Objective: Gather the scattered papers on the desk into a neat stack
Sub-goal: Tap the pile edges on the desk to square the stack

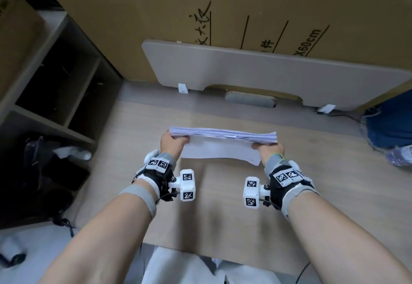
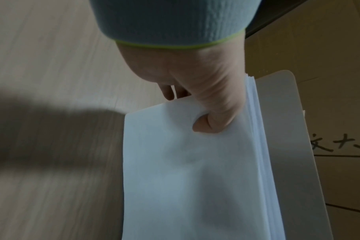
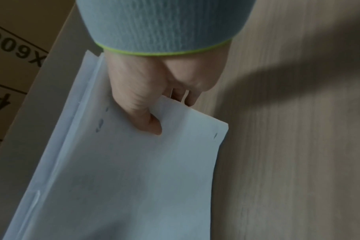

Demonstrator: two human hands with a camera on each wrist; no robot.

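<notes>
Your left hand (image 1: 172,142) and right hand (image 1: 270,150) each grip one end of the paper stack (image 1: 223,141), thumbs on the near face, fingers behind. You hold the stack on its edge between both hands, over the desk (image 1: 156,116). Only the wrist views show the thumbs pressing into the sheet. Beyond your hands stands a grey panel (image 1: 267,70), then a cardboard box (image 1: 156,16).

Cardboard box (image 1: 245,16) at the far side printed "X60cm" at right, "件" to its left, black handwritten characters farther left of which only "大" reads, cropped unreadable print along its top edge, black-and-white square markers on wrist trackers (image 1: 186,184).
</notes>
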